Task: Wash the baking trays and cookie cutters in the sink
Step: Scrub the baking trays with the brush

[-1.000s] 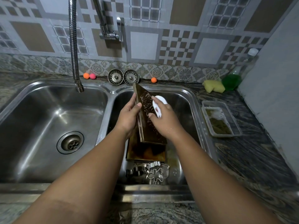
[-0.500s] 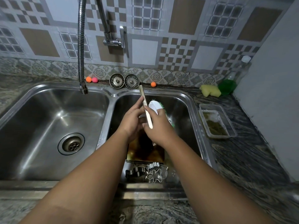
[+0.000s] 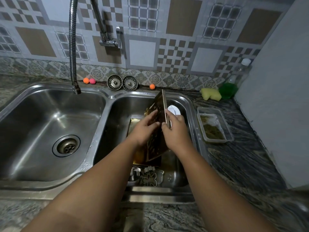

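Note:
Over the right sink basin (image 3: 192, 114) my left hand (image 3: 143, 131) holds a dark, stained baking tray (image 3: 158, 104) upright and tilted, its thin edge towards me. My right hand (image 3: 177, 131) grips a white-handled scrubber (image 3: 173, 110) against the tray's far side. A second tray (image 3: 133, 122) lies flat on the basin floor under my hands, mostly hidden. Several metal cookie cutters (image 3: 149, 179), one shaped like a gingerbread man, lie at the basin's near end.
The left basin (image 3: 50, 114) has only its drain, with the flexible tap hose (image 3: 72, 47) hanging above. Two strainers (image 3: 122, 82) and small balls (image 3: 88, 80) sit behind the sink. A plastic container (image 3: 215, 129), yellow sponge (image 3: 210, 94) and green soap bottle (image 3: 228, 89) stand on the right counter.
The tray has turned in my hands, from its patterned face towards me, through edge-on, to its other face showing on the left. Both hands stayed on it, and the scrubber moved to its right side.

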